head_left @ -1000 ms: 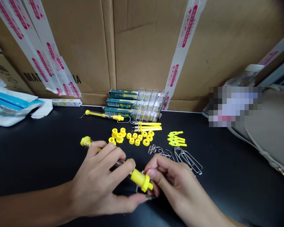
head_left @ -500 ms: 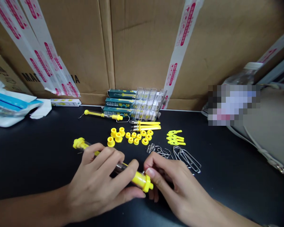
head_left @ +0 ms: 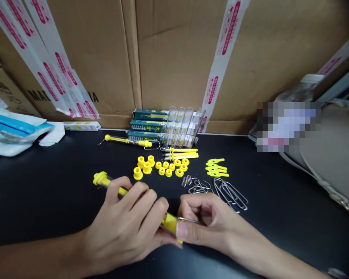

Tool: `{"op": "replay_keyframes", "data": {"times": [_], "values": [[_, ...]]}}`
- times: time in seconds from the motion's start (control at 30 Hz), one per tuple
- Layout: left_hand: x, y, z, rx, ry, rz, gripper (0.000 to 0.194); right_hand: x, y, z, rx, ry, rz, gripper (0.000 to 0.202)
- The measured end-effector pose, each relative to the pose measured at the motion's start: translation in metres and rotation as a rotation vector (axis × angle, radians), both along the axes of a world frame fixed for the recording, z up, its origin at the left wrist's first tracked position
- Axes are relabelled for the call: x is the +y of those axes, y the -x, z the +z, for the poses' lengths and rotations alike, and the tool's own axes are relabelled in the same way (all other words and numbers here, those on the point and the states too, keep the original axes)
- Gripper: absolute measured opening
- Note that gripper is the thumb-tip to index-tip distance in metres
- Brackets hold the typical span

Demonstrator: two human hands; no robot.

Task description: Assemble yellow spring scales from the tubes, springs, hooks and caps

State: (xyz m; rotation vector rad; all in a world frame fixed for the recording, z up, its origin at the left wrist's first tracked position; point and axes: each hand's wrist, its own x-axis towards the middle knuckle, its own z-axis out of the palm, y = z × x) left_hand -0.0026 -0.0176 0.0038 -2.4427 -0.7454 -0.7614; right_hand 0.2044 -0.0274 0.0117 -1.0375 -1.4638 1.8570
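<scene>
My left hand is wrapped round a clear-tubed spring scale with yellow ends, held at a slant above the black table. My right hand pinches a bent metal wire hook against the scale's near right end, its thumb covering most of the yellow cap there. Whether the wire sits in the cap is hidden. Just beyond my right hand lie several large wire hooks, small S-shaped hooks and little springs.
Yellow caps and rings, yellow strips with springs and flat yellow tabs lie mid-table. Behind are a finished-looking spring scale, green boxes and clear tubes. A grey bag stands right; blue-white packaging left.
My right thumb has come down over the scale's right yellow cap, which showed fully before. The wire hook now shows between my right fingers. The scale has shifted slightly in my left hand.
</scene>
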Motion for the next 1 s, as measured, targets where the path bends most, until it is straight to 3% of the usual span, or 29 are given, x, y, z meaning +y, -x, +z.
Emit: {"op": "replay_keyframes", "data": {"times": [0.2,0.4,0.63,0.87,1.0], "values": [[0.001,0.002,0.0,0.045,-0.048,0.027,0.052,-0.003,-0.002,0.0,-0.297,-0.217,-0.042,0.055],[-0.002,0.002,0.003,0.074,-0.046,0.071,0.036,-0.005,0.003,-0.005,-0.254,-0.186,-0.061,0.046],[-0.009,0.003,0.001,0.112,-0.119,0.058,0.026,-0.011,0.005,-0.006,-0.424,-0.47,-0.052,0.033],[-0.011,0.001,-0.005,0.103,-0.162,0.002,0.026,-0.011,0.006,-0.008,-0.452,-0.575,-0.052,0.039],[-0.012,-0.002,-0.004,0.115,-0.171,0.032,0.032,-0.013,0.007,-0.012,-0.482,-0.763,-0.048,0.043]]}}
